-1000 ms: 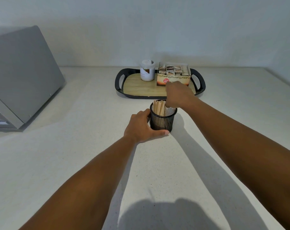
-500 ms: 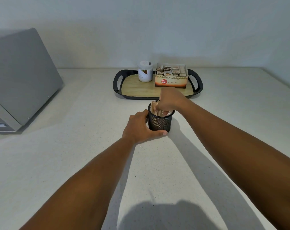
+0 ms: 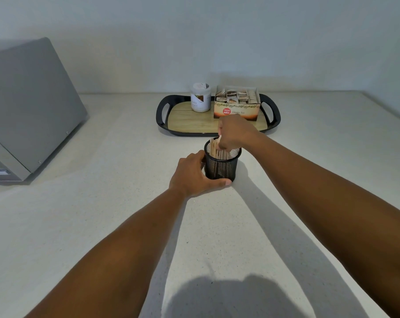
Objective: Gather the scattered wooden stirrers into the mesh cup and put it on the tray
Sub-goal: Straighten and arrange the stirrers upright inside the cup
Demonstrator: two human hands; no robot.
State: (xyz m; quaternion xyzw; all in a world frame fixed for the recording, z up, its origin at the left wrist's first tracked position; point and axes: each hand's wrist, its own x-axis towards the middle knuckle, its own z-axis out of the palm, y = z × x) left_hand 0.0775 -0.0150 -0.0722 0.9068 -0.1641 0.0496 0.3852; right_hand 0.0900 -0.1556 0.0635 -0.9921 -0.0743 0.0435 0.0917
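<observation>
- Black mesh cup [image 3: 222, 167] upright on the pale worktop [image 3: 102, 214], just near of the tray [image 3: 163, 120], not on it.
- Left hand [image 3: 194, 174] wrapped round the cup's left side, thumb along its base.
- Right hand [image 3: 234, 134] over the rim, fingers curled, pinching the wooden stirrers [image 3: 216, 149] standing inside.
- Jar [image 3: 200, 97] and tea box [image 3: 236, 104] at the tray's far edge.
- Grey appliance [image 3: 29, 106] far left.

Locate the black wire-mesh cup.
The black wire-mesh cup stands mid-counter in the head view, just before the tray, gripped by the left hand.
</observation>
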